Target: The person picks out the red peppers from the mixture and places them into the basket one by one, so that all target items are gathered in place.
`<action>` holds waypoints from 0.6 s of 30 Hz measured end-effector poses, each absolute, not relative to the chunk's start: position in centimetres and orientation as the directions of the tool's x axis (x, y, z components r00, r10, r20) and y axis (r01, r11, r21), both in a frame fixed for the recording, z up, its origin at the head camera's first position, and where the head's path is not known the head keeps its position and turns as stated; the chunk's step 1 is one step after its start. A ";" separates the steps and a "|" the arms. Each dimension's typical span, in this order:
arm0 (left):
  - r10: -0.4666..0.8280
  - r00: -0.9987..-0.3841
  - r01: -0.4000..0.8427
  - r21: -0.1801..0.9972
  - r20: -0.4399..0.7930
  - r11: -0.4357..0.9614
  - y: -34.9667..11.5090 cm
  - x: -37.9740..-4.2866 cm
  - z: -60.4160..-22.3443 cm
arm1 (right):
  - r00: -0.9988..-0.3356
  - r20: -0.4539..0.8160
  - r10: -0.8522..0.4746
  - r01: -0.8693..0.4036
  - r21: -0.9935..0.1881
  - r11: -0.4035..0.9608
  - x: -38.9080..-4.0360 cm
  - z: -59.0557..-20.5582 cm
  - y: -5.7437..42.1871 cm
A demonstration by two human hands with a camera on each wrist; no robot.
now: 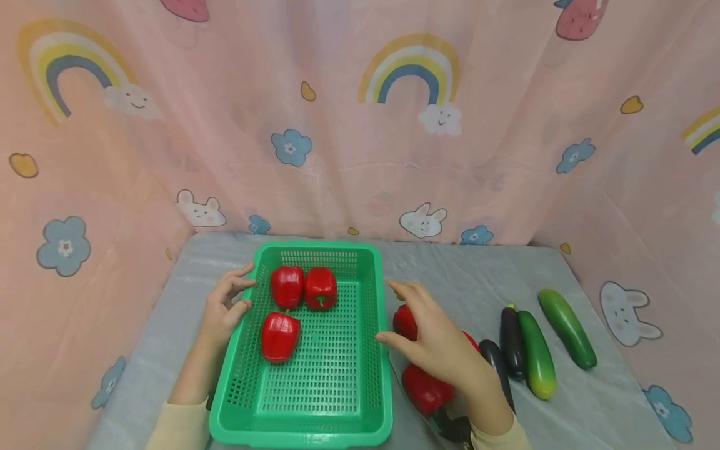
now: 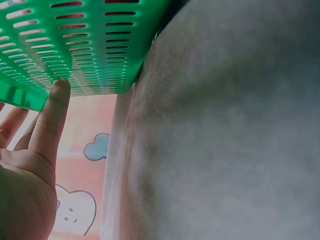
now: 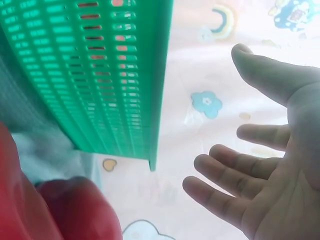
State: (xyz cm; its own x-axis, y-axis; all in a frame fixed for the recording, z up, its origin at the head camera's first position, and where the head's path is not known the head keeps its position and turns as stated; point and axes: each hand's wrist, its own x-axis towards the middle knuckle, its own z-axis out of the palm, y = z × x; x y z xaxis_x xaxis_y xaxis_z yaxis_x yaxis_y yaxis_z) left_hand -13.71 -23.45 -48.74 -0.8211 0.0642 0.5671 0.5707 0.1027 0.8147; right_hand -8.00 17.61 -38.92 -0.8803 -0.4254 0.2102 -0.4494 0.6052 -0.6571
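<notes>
A green plastic basket (image 1: 387,387) stands on the cloth-covered table with three red bell peppers inside: two side by side at the back, (image 1: 321,289) and one red bell pepper (image 1: 280,337) nearer the front left. My left hand (image 1: 222,309) is at the basket's left side, its thumb and fingertips right at the rim. In the left wrist view the thumb (image 2: 52,120) lies straight against the slotted wall. Off the basket's right side, my right hand (image 1: 435,340) is held with fingers spread and nothing in it. Below it lie more red bell peppers (image 1: 427,387), partly hidden by the hand.
Right of the right hand lie dark eggplants (image 1: 512,344) and two green cucumber-like vegetables, one (image 1: 568,328) farther right and one (image 1: 537,356) against an eggplant. A pink patterned curtain (image 1: 337,187) hangs behind and beside the grey tabletop (image 1: 596,400).
</notes>
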 end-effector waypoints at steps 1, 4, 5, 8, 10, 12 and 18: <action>0.063 -0.818 0.575 0.812 0.571 0.100 -23.5 -13.7 -48.7 | -0.881 0.211 -0.423 -0.449 -0.653 0.610 -8.1 -38.9 17.8; 0.057 -0.812 0.584 0.807 0.581 0.089 -23.6 -13.8 -48.8 | -0.883 0.212 -0.419 -0.451 -0.631 0.631 -8.3 -38.7 18.1; 0.057 -0.809 0.588 0.804 0.585 0.088 -23.6 -13.8 -48.9 | -0.884 0.212 -0.418 -0.451 -0.623 0.639 -8.4 -38.7 18.3; 0.056 -0.803 0.595 0.799 0.593 0.088 -23.6 -13.9 -48.9 | -0.888 0.206 -0.412 -0.447 -0.602 0.662 -8.6 -38.6 18.6; 0.058 -0.803 0.596 0.797 0.594 0.092 -23.6 -13.9 -49.0 | -0.892 0.199 -0.406 -0.440 -0.589 0.678 -8.7 -38.5 18.9; 0.059 -0.805 0.594 0.799 0.591 0.094 -23.6 -13.9 -49.0 | -0.895 0.193 -0.402 -0.434 -0.580 0.689 -8.8 -38.5 19.2; 0.062 -0.807 0.590 0.801 0.587 0.097 -23.5 -13.7 -48.9 | -0.904 0.164 -0.394 -0.411 -0.582 0.701 -9.3 -38.7 20.2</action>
